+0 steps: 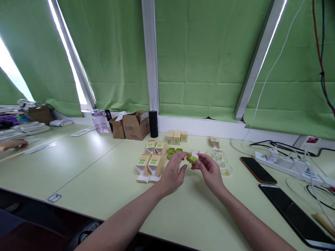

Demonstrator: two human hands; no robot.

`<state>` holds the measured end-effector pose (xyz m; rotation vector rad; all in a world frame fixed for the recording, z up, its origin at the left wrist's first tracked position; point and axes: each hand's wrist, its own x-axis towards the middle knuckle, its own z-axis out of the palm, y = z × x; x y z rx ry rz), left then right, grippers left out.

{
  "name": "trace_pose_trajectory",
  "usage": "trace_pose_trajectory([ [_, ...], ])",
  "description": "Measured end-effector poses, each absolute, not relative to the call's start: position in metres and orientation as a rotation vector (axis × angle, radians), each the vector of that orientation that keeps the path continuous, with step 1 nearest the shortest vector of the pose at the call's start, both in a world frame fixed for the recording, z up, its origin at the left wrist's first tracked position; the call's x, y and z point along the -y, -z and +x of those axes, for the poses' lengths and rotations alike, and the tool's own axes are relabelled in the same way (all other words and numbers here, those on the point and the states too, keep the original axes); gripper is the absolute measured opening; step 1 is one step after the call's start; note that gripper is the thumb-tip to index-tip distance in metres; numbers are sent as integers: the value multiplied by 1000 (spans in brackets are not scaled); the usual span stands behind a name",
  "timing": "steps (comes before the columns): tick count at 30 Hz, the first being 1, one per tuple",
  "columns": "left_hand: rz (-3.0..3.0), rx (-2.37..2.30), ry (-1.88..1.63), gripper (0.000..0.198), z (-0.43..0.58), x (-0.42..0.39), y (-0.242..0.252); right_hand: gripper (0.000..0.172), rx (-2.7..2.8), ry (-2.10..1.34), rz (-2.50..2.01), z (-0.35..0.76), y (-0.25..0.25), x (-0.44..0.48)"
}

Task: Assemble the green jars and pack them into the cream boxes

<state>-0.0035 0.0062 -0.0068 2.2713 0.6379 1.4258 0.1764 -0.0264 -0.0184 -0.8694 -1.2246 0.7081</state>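
Small green piece (192, 159), glossy, rounded edges, tilted, held up in the air in front of me. My right hand (211, 173) pinches its right end between thumb and fingers. My left hand (172, 173) has fingertips at its left end, grip there unclear. Whitish bit (195, 153) shows along its top. Finer detail too small to tell.

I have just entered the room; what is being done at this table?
A person's right hand holds a small green piece above the table, and the left hand reaches to its other side. Open cartons stand to the left, with more green pieces behind the hands. Clear plastic pieces lie to the right. Another person's hand shows at far left.
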Motion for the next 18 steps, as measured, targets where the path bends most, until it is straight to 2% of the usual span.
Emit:
trace_pose_trajectory([
  [11, 2666, -685, -1450, 55, -7, -9, 4, 51, 1081, -942, -901, 176, 10, 30],
  [18, 2661, -641, -1472, 52, -7, -13, 8, 54, 1056, -1050, -931, 175, 10, 29],
])
